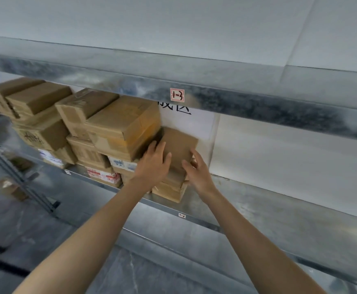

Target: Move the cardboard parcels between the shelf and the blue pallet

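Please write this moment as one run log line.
left hand: flat on small parcel | right hand: touches its right edge | small parcel: atop short stack on shelf
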